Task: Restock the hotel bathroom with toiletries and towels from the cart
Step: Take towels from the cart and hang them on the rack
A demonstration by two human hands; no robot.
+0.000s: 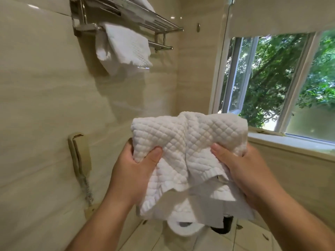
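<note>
A white waffle-textured towel (186,142) is bunched up in front of me at chest height. My left hand (134,171) grips its left side, thumb pressed over the fabric. Its right side is gripped by my right hand (248,174), thumb on top as well. High on the left wall is a chrome towel rack (157,24), with another white towel (123,46) hanging from its lower bar. A further white towel lies on the rack's top shelf, mostly cut off by the frame.
A beige wall phone (79,156) with a coiled cord hangs on the tiled left wall. A window (272,78) with a sill is at the right, trees outside. Below the towel I see a white toilet (183,229) and a dark bin (226,225), partly hidden.
</note>
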